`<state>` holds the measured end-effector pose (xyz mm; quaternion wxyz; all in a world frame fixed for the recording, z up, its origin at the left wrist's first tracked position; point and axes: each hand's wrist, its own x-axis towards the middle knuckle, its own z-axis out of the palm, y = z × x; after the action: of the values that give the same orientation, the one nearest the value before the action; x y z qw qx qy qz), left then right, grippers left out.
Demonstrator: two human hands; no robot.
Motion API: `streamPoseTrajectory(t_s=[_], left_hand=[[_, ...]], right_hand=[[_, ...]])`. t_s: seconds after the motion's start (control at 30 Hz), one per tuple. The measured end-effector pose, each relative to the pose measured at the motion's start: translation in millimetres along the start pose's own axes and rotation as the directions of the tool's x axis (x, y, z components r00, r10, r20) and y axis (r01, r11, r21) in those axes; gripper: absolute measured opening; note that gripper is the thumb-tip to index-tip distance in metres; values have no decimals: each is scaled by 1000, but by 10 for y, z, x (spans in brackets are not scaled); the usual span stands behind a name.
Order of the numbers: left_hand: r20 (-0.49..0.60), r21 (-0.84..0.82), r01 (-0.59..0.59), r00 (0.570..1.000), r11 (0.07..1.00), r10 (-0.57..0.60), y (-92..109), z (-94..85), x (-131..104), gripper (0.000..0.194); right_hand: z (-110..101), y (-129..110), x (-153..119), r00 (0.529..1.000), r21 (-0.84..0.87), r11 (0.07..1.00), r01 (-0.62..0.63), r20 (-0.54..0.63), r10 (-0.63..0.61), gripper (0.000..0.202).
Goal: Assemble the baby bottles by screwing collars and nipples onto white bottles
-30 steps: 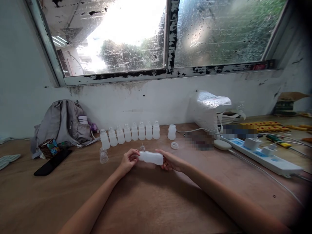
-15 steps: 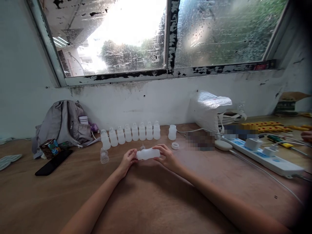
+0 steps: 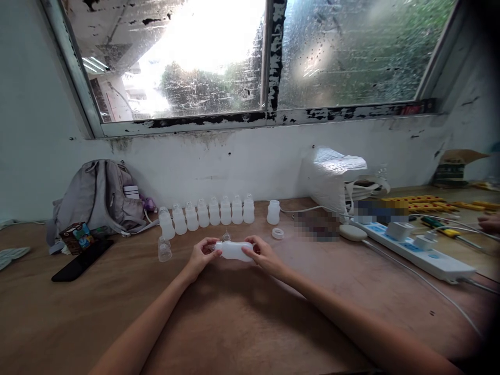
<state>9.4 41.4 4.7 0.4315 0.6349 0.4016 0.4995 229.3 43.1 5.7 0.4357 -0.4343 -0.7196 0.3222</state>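
Note:
A frosted white baby bottle (image 3: 234, 251) lies sideways between my two hands, just above the table. My left hand (image 3: 202, 258) has its fingers closed around the narrower left end of the bottle. My right hand (image 3: 265, 256) grips the other end, thumb on the near side. Right behind the bottle sits a clear bottle nipple (image 3: 226, 236). A white screw ring (image 3: 277, 234) lies to the right, in front of an uncapped bottle (image 3: 273, 212) standing upright. On the left, a clear cap (image 3: 164, 250) rests near a row of assembled baby bottles (image 3: 213, 211).
A grey backpack (image 3: 101, 195), a small box (image 3: 78, 237) and a black phone (image 3: 83, 261) are at the left. To the right are a white bag (image 3: 326, 179), a power strip (image 3: 425, 249) with cables, and a screwdriver (image 3: 449, 230). Another person's hand (image 3: 490, 223) shows at the right edge.
The bottle has turned slightly and come a little nearer to me. My right thumb now presses on its near side, and my left thumb has shifted along its end.

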Motion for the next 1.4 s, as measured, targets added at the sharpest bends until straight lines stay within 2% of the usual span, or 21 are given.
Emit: streamPoseTrajectory(t_s=[0.1, 0.23, 0.3, 0.4, 0.47, 0.53, 0.6, 0.73, 0.9, 1.07, 1.2, 1.27, 1.33, 1.4], left_hand=[[7, -25, -8, 1000, 1000, 9, 43, 59, -30, 40], [-4, -87, 51, 999, 995, -52, 37, 177, -79, 38], [41, -141, 98, 995, 985, -93, 19, 210, -100, 40], [200, -219, 199, 967, 955, -156, 1, 219, -120, 46], [282, -210, 219, 947, 953, -156, -4, 221, -124, 46], [281, -151, 152, 954, 977, -105, -5, 235, -125, 42], [234, -64, 40, 972, 997, -24, 4, 262, -131, 40], [169, 121, -126, 980, 985, 104, 62, 313, -180, 35], [113, 252, -202, 977, 946, 178, 97, 330, -252, 31], [135, 336, -223, 973, 915, 188, 88, 310, -216, 30], [292, 422, -257, 946, 870, 138, 197, 181, -129, 33], [312, 464, -290, 938, 837, 152, 286, 36, -85, 38], [295, 600, -320, 940, 733, 168, 377, -181, -42, 37], [284, 781, -314, 949, 540, 141, 447, -471, -2, 29]], right_hand=[[1, 12, 23, 994, 133, 985, -110, -13, 112, 37], [-23, -74, -14, 995, 208, 974, -94, 44, 86, 36], [-30, -122, -50, 999, 150, 988, -36, 43, 30, 38], [-36, -165, -91, 998, 8, 999, 53, 14, -53, 32], [-41, -182, -100, 996, -62, 995, 82, -29, -84, 26], [-50, -200, -95, 990, -104, 990, 95, -92, -105, 21], [-61, -218, -83, 986, -103, 991, 85, -134, -99, 21], [-64, -232, -55, 991, 14, 1000, -25, -133, 26, 23], [-20, -183, -9, 970, 160, 964, -212, -82, 227, 27], [1, -115, 19, 936, 265, 904, -336, -12, 352, 26], [-5, -41, 19, 907, 329, 848, -416, 89, 411, 32], [-22, 1, 30, 890, 362, 815, -452, 126, 438, 35], [-58, 35, 52, 880, 404, 787, -467, 128, 457, 36], [-105, 54, 78, 879, 448, 764, -465, 130, 459, 36]])
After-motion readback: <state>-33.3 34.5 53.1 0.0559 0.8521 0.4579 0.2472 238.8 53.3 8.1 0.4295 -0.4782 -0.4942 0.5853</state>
